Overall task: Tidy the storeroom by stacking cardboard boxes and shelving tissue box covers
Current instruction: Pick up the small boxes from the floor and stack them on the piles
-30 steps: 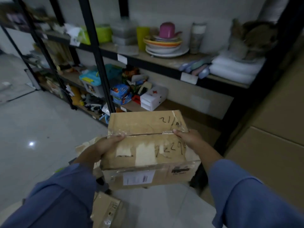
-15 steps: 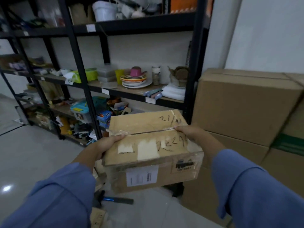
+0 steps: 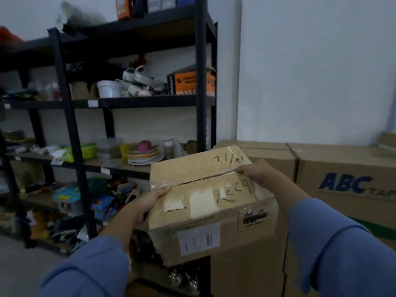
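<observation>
- My left hand point(image 3: 145, 203) gripped the cardboard box point(image 3: 210, 202) by its left edge, thumb on top.
- My right hand point(image 3: 255, 173) clasped its far right edge.
- The cardboard box hung tilted before the black rack's point(image 3: 201, 103) right post.
- Large cartons point(image 3: 267, 155) stood right of that rack.

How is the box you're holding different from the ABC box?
The held box looks smaller than the ABC box. The held box is in the left hand and right hand; the ABC box sits stacked. The held box has handwriting; the ABC box, blue print. Both are cardboard.
</observation>
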